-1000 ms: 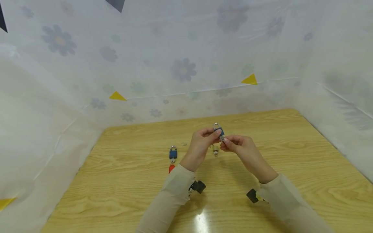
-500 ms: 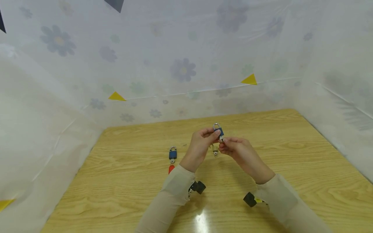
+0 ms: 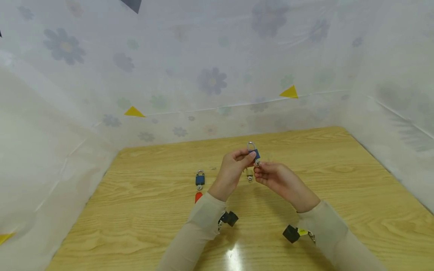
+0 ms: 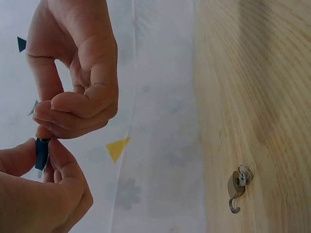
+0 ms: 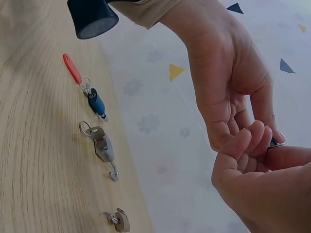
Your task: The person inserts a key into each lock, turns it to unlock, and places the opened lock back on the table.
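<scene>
My left hand (image 3: 248,155) holds a small blue padlock (image 3: 254,152) upright above the wooden table (image 3: 339,188), with its silver shackle on top. My right hand (image 3: 259,166) pinches a small silvery key (image 3: 257,163) at the lock's underside. In the left wrist view the blue padlock (image 4: 42,153) sits between my left thumb and finger (image 4: 60,155), and my right hand (image 4: 73,97) comes in from above. The right wrist view shows both hands meeting, my right hand (image 5: 262,170) nearest, with only a dark sliver of the padlock (image 5: 275,143) showing.
A second blue padlock (image 3: 200,178) with a red tag (image 3: 198,197) lies on the table to the left. A silver padlock (image 5: 103,145) with an open shackle and a small brass padlock (image 5: 119,219) lie beneath the hands. Flower-printed sheeting (image 3: 210,82) walls in three sides.
My right wrist has sunk a little and drawn slightly left, and its fingers have stayed on the key. The left hand and the padlock have barely moved.
</scene>
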